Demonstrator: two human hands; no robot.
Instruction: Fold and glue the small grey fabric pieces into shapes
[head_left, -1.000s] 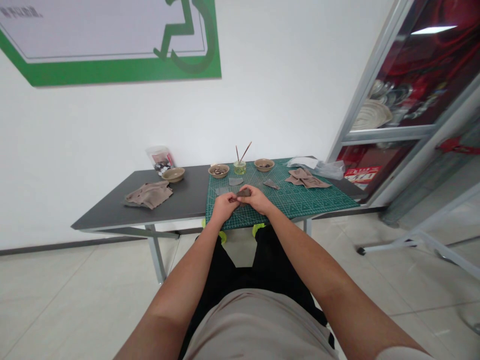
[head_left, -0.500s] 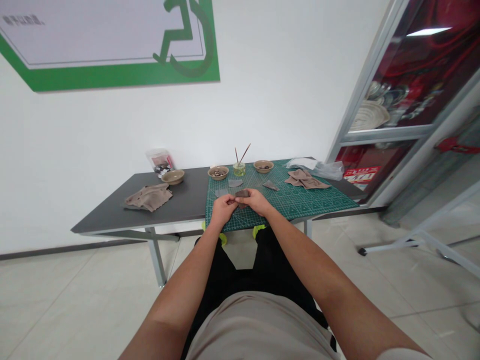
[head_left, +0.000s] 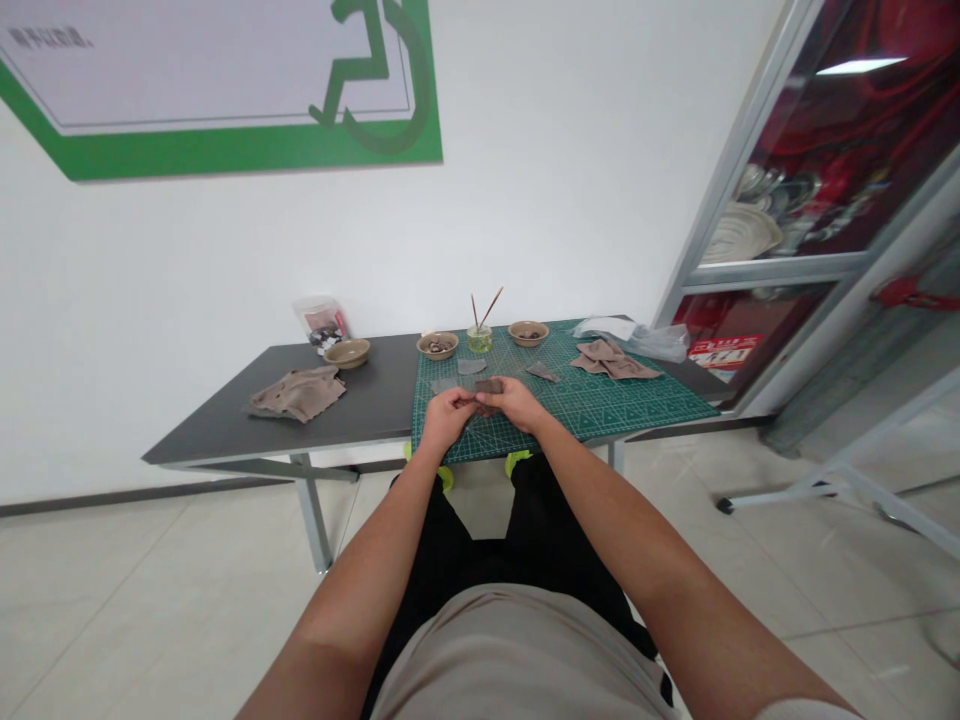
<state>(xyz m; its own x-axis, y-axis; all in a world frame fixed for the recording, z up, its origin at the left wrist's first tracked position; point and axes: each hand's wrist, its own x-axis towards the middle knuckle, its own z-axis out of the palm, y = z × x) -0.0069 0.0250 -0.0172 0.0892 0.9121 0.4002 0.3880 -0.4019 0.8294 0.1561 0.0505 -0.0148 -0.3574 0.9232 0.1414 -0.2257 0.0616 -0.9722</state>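
Over the front part of a green cutting mat (head_left: 585,405), my hands meet around a small piece of brown cloth (head_left: 490,387). My left hand (head_left: 448,412) pinches its left side between thumb and fingers. From the other side my right hand (head_left: 516,402) grips it, thumb on top. The fingertips of both hands nearly touch and hide part of the cloth. Just beyond them lie a greyish translucent piece (head_left: 472,366) and another pale piece (head_left: 444,385). A dark grey scrap (head_left: 542,372) rests to the right.
Two bowls of small dark items, the left bowl (head_left: 437,346) and the right bowl (head_left: 528,334), flank a glass jar (head_left: 479,340) with two thin sticks. A third bowl (head_left: 347,353), a plastic bag (head_left: 321,322) and brown cloth (head_left: 298,394) are leftward. Rightward lie crumpled cloth (head_left: 613,360) and clear plastic (head_left: 660,340).
The brown piece between my fingers has tilted slightly and shows a flatter, squarer face. Both hands keep their hold in nearly the same place.
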